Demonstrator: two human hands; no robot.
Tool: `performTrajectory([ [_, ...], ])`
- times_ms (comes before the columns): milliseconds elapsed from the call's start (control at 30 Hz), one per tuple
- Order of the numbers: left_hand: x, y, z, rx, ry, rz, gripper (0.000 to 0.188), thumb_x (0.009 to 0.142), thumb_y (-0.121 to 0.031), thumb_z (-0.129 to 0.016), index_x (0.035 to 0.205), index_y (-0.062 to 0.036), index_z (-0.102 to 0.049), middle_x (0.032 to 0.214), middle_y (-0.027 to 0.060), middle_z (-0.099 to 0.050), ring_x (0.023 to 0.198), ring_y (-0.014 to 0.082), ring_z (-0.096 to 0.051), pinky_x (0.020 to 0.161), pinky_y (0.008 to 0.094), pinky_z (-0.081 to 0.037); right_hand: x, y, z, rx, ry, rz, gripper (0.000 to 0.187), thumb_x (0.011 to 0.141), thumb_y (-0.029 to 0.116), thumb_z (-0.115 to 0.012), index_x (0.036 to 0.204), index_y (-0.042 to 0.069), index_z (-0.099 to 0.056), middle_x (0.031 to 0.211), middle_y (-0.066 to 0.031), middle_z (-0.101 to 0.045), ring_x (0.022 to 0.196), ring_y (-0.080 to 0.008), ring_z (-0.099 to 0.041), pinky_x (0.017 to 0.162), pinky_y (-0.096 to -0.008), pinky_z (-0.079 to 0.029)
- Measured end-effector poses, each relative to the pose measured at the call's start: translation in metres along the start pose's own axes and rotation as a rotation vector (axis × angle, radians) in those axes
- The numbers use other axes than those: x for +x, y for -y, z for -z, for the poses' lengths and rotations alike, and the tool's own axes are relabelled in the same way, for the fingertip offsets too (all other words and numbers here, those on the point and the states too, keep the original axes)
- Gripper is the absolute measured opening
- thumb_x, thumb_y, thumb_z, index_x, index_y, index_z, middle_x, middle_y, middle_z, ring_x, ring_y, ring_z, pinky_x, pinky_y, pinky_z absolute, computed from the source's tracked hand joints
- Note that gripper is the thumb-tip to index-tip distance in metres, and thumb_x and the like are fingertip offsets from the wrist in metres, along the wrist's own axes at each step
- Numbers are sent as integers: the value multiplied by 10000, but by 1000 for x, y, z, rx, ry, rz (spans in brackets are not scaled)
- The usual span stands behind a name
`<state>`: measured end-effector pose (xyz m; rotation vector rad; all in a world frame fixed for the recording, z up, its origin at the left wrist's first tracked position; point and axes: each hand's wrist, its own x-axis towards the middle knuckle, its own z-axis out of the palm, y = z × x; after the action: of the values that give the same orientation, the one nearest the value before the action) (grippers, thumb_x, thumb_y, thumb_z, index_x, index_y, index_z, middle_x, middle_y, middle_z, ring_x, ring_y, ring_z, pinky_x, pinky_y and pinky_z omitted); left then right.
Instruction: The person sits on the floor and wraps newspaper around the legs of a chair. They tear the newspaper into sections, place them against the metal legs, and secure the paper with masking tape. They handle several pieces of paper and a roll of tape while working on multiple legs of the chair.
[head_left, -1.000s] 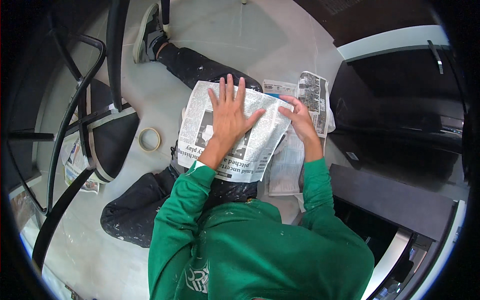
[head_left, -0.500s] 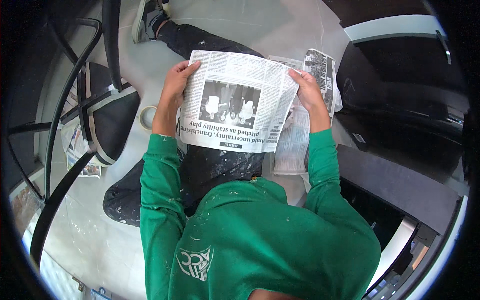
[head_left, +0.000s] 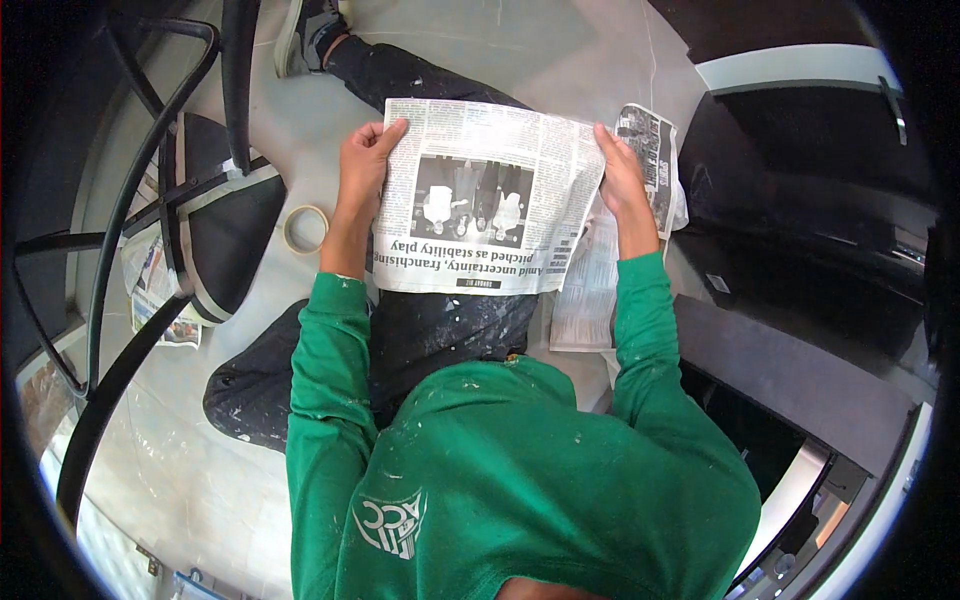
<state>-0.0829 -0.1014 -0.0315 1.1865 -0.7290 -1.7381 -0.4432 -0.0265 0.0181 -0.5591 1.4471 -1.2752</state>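
Observation:
A sheet of newspaper [head_left: 480, 130] is stretched between my two hands above my lap, its print upside down to me and a black-and-white photo in its middle. My left hand [head_left: 364, 165] grips its left edge near the far corner, thumb on top and fingers partly behind it. At the right edge, near the other far corner, my right hand [head_left: 622, 180] holds it with the thumb uppermost; the rest of that grip is partly hidden. More newspaper sheets [head_left: 583, 310] lie on the floor beyond my right forearm, partly covered by the held sheet.
A tape roll [head_left: 305, 229] lies on the floor left of my left wrist. An overturned stool or chair [head_left: 235, 235] with black metal legs rests at the left, on newspaper [head_left: 160, 290]. Black cabinet fronts [head_left: 800, 160] stand at the right. My outstretched leg [head_left: 420, 75] crosses the floor ahead.
The newspaper sheet has shifted slightly to the right between my hands. My right thumb has moved from lying over the sheet to its edge, pointing more upward.

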Motion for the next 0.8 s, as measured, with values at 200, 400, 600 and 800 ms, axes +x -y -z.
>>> performTrajectory([
  [200,-5,6,3,-26,-60,-28,218,963,-214,-746,939,-16,-659,823,24,-695,678,61,-613,625,221,-496,-7,3,-3,-119,56,25,285,1015,245,-668,1112,-23,-680,1030,-93,-745,885,-145,-715,821,-285,-570],
  [400,-9,13,9,-30,-40,-32,218,966,-220,-743,960,-21,-653,856,30,-700,698,62,-619,634,220,-499,-3,-1,-9,-151,1,89,292,1004,240,-688,1083,-41,-683,997,-100,-748,840,-121,-704,753,-255,-566],
  [600,-12,10,7,-84,-58,-37,214,967,-216,-741,959,-22,-651,871,32,-703,707,59,-623,633,223,-502,-1,1,-14,-222,-50,111,309,1005,253,-687,1077,-48,-684,988,-101,-748,816,-121,-698,747,-244,-558],
  [800,-13,11,11,-72,-65,-88,223,968,-208,-740,982,-3,-652,875,42,-705,713,65,-626,642,225,-508,2,-3,-21,-205,-66,156,277,1006,212,-681,1046,-61,-700,954,-85,-748,817,-106,-671,764,-240,-524],
])
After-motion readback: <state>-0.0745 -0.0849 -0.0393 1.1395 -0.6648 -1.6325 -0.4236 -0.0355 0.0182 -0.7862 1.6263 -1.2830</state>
